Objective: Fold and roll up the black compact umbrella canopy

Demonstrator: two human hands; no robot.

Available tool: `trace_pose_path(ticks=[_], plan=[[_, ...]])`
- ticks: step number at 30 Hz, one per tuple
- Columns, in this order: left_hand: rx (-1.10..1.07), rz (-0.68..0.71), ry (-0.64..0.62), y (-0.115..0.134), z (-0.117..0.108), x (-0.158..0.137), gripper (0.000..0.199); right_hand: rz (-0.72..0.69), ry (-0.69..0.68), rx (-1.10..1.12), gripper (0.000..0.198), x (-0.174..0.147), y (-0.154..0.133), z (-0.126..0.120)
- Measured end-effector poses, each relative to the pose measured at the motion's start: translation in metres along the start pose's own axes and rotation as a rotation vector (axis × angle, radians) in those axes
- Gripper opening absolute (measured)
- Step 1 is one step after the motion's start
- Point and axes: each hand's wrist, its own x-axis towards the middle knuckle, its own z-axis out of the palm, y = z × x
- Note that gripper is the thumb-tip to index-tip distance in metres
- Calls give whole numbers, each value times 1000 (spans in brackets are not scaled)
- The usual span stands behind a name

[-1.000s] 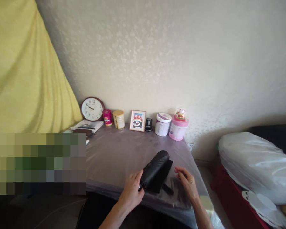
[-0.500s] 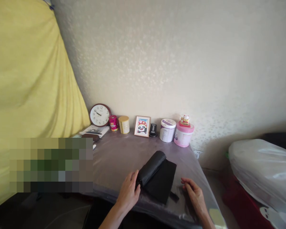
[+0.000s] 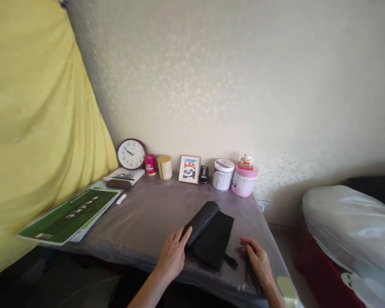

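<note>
A black roll (image 3: 202, 220) of thin, sheet-like material lies slanted near the front of the table, with a flat flap (image 3: 213, 246) spread out to its right. From the flap's lower right corner a short black strip (image 3: 231, 261) sticks out onto the table. My left hand (image 3: 173, 253) grips the near left end of the roll, its thumb and forefinger against it; the other fingers are partly hidden. My right hand (image 3: 257, 259) hovers right of the strip, apart from it. Its fingers are loosely bent, with nothing visible in them.
Along the wall stand a clock (image 3: 131, 154), a magenta can (image 3: 150, 165), a yellow can (image 3: 164, 167), a panda picture frame (image 3: 189, 169) and two tubs (image 3: 223, 175). Green boards (image 3: 70, 216) and a brown case (image 3: 118, 184) lie left. A plastic-covered red box (image 3: 321, 271) stands right.
The view has shifted slightly, and the boards at left now show clearly where blurred blocks were. My left hand has shifted a little on the roll's end; my right hand stays beside the strip.
</note>
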Motion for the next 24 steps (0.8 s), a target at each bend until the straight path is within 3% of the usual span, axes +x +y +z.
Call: trace_pose_path(ticks=[5,9,14,17,21,24], plan=[[-39,-71,-45,-8,-5,9,69,1,-8,7,39,0,3,1],[-57,-130,-56,-10,-2,11,79,0,2,6,38,-2,-1,2],[-211,-117,-82,-10,-9,18,81,-30,15,4,35,-3,-5,4],[-396,-95,-111,-5,-22,20,70,-37,29,27,34,-3,-7,4],[-806,-202,-251,10,-28,17,36,-68,34,50,34,-4,-10,2],[-808,-186,-222,22,-26,16,32,-108,45,28,34,-5,-13,1]])
